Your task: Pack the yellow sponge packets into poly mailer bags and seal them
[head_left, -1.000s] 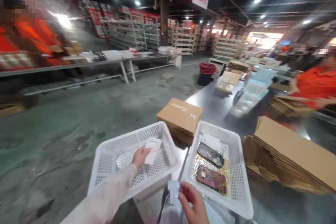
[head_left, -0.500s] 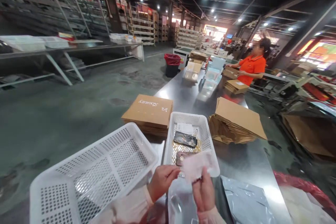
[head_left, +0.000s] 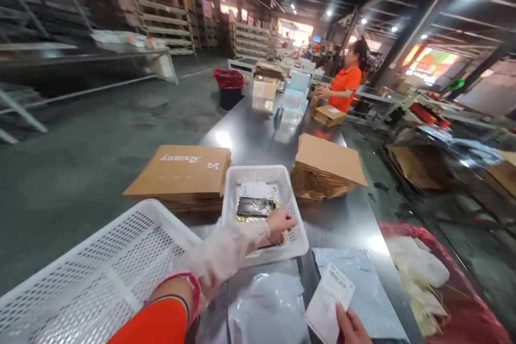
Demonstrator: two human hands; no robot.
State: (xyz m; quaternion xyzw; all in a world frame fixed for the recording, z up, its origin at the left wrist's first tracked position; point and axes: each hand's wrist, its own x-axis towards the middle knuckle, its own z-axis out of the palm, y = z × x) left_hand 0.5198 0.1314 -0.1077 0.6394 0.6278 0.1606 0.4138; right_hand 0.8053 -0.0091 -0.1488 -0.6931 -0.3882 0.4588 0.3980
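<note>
My left hand [head_left: 281, 221] reaches over the small white basket [head_left: 296, 242], its fingers curled together; whatever they hold, if anything, is hidden. Its forearm wears a sheer pale sleeve cover. Below that hand a phone case [head_left: 278, 239] with a round ring shows partly. A dark patterned phone case [head_left: 256, 206] lies farther back in the basket, in front of a white paper slip [head_left: 255, 190]. At lower right, my right hand [head_left: 353, 327] grips a white printed label [head_left: 331, 301] by its edge, above the grey plastic mailer bags [head_left: 368, 279].
Stacks of brown cardboard mailers stand left [head_left: 181, 169] and right [head_left: 328, 158] of the basket. A large white crate [head_left: 116, 274] is at left, plastic bags [head_left: 266, 301] in front. A red-lined bin [head_left: 463, 290] sits at right. Someone in orange [head_left: 346, 86] works farther along the table.
My left hand has moved forward and right over the small basket. My right hand has carried the label down and right to above the mailer bags. The view has turned rightward.
</note>
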